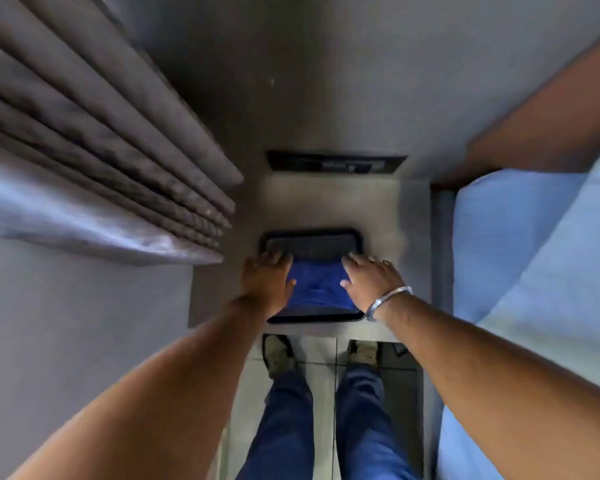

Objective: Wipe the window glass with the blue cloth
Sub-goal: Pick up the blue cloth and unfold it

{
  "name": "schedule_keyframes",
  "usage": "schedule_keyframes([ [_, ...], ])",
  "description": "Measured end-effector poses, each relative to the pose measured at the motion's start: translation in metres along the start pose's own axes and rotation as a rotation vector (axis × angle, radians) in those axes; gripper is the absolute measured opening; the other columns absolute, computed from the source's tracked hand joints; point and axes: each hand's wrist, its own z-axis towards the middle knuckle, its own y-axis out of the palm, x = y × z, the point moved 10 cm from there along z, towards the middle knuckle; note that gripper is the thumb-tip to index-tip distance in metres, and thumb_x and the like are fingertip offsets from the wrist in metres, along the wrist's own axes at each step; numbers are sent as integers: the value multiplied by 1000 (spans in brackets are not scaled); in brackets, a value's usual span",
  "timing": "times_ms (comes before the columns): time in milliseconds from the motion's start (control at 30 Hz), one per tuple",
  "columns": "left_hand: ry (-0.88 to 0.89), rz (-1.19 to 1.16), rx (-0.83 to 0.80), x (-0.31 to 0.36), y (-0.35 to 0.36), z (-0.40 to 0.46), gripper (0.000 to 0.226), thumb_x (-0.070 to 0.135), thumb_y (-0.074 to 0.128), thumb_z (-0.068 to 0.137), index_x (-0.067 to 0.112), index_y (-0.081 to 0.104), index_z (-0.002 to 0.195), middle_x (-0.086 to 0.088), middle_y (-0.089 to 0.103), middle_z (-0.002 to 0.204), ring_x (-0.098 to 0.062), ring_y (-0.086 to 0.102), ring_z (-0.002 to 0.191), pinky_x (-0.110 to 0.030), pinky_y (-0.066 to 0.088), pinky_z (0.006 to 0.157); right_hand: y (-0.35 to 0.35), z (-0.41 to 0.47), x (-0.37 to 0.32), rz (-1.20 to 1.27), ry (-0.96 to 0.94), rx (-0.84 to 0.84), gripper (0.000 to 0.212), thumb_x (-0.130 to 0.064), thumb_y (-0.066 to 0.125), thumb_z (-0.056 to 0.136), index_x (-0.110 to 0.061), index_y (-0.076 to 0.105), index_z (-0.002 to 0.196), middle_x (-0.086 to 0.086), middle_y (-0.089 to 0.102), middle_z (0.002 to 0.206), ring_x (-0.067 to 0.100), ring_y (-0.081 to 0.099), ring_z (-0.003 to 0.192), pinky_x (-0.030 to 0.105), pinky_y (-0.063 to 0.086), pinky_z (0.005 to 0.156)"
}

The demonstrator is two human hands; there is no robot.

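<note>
A blue cloth (316, 287) lies in a black tray (312, 242) on a small grey table, straight ahead and below me. My left hand (267, 280) rests on the cloth's left edge with the fingers spread. My right hand (369, 280), with a metal bangle at the wrist, rests on the cloth's right edge, fingers also spread. Neither hand has closed around the cloth. No window glass shows; thick grey curtains (94, 147) hang at the left.
The small grey table (388, 216) stands against a grey wall, with a dark label or vent (335, 162) above it. A bed with a light blue sheet (534, 271) fills the right side. My legs and shoes (279, 355) stand on a tiled floor.
</note>
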Motion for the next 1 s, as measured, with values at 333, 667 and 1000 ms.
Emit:
schedule_keyframes([
  [333, 115, -27, 39, -19, 62, 53, 50, 44, 64, 94, 25, 54, 139, -5, 35, 164, -30, 26, 153, -46, 21, 122, 57, 61, 16, -205, 118, 110, 23, -27, 66, 84, -20, 65, 106, 4, 63, 109, 25, 63, 102, 34, 46, 82],
  [667, 79, -766, 124, -37, -68, -32, 18, 15, 66, 90, 6, 68, 105, -5, 69, 91, -15, 60, 82, -26, 41, 72, -80, -35, 37, 947, 184, 173, 23, -1, 75, 79, -18, 61, 88, 1, 61, 72, 12, 52, 60, 26, 45, 63],
  [1000, -97, -937, 631, -82, -286, -276, 18, 31, 65, 82, 22, 71, 96, 22, 70, 80, 9, 59, 74, -11, 45, 71, -359, -174, -85, 1125, -258, 484, 17, 0, 71, 84, -12, 66, 93, -4, 66, 77, -8, 59, 61, 10, 47, 62],
])
